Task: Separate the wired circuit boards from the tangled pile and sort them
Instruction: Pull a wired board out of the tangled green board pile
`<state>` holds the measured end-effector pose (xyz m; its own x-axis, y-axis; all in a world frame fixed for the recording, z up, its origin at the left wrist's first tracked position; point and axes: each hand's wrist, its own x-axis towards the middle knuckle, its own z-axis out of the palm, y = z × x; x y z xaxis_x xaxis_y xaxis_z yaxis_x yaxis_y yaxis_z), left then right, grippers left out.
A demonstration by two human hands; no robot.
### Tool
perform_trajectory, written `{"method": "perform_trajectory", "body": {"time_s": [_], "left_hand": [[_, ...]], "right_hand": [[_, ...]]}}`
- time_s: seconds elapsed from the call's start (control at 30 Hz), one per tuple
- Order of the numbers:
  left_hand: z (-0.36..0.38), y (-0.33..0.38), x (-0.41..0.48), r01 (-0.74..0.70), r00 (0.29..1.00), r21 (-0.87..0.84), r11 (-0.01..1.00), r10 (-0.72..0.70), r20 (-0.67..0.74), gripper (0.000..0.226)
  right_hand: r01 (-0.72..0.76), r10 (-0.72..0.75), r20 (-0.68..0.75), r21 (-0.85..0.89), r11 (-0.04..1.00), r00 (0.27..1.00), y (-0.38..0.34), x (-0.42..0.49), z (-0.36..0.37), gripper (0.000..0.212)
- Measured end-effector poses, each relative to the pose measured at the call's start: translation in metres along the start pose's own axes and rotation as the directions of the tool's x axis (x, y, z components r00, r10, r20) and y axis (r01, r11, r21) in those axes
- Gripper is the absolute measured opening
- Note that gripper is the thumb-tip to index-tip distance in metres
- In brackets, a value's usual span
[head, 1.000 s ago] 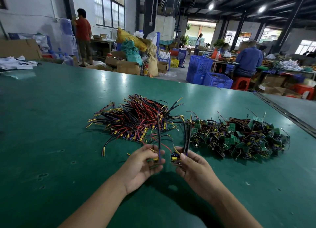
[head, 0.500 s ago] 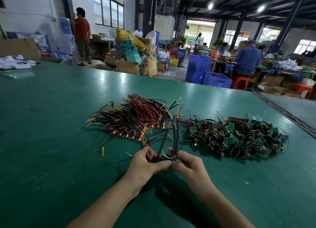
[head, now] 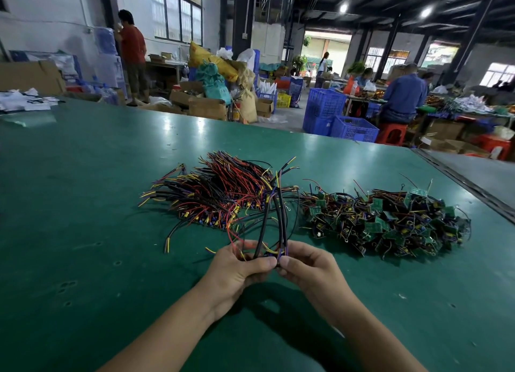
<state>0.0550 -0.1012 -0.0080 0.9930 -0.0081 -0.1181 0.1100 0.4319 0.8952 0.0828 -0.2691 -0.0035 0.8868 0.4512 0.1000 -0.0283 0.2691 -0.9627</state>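
I see the held wired bundle (head: 271,232) standing nearly upright between my two hands. Its long axis runs toward 12 o'clock, with the black sleeved leads rising from the fingers and their yellow and purple tips fanning out at the top, over the near edge of the wire pile. The board end points down at 6 o'clock and is mostly hidden in my grip.

My left hand (head: 239,268) has its fingers curled round the bundle's lower end, thumb pressed on the front. My right hand (head: 306,265) pinches the same end from the 3 o'clock side. The two thumbs are almost touching.

On the green table (head: 83,204), the combed pile of red and black wires (head: 223,193) lies at 11 o'clock of my hands. The tangled pile of green boards (head: 390,221) lies at 2 o'clock.
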Motion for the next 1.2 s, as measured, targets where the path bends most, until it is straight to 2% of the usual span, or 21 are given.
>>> {"method": "perform_trajectory", "body": {"time_s": [0.1, 0.27, 0.47, 0.7, 0.83, 0.9, 1.2], "left_hand": [[0.002, 0.002, -0.001, 0.005, 1.0, -0.062, 0.998, -0.004, 0.01, 0.069], [-0.002, 0.002, 0.001, -0.009, 1.0, -0.027, 1.0, 0.01, 0.013, 0.071], [-0.002, 0.003, -0.001, -0.039, 0.996, 0.057, 0.998, 0.034, 0.084, 0.023], [-0.005, 0.004, -0.002, -0.023, 0.999, 0.036, 0.999, 0.022, 0.039, 0.027], [-0.002, 0.003, -0.002, -0.037, 0.999, 0.064, 0.997, 0.036, 0.01, 0.018], [-0.001, 0.002, -0.002, -0.037, 0.999, 0.065, 0.997, 0.036, 0.008, 0.018], [-0.001, 0.006, -0.004, -0.037, 0.998, 0.031, 0.999, 0.036, 0.048, 0.013]], "right_hand": [[-0.005, 0.004, 0.026, 0.009, 1.0, 1.0, -0.001, 0.0, 0.003, 0.024], [-0.034, 0.034, 0.011, 0.057, 0.998, 0.999, -0.001, -0.002, 0.006, 0.023], [-0.051, 0.048, 0.039, 0.092, 0.994, 0.998, -0.005, -0.005, 0.009, 0.021], [-0.081, 0.079, 0.021, 0.11, 0.991, 0.997, -0.004, -0.004, 0.009, 0.019], [-0.056, 0.052, -0.073, -0.051, 0.997, 0.996, -0.004, -0.004, 0.01, 0.023], [-0.071, 0.062, -0.088, -0.096, 0.993, 0.994, -0.003, -0.005, 0.01, 0.018], [-0.162, 0.162, 0.009, 0.13, 0.978, 0.987, -0.011, -0.007, 0.011, 0.012]]}}
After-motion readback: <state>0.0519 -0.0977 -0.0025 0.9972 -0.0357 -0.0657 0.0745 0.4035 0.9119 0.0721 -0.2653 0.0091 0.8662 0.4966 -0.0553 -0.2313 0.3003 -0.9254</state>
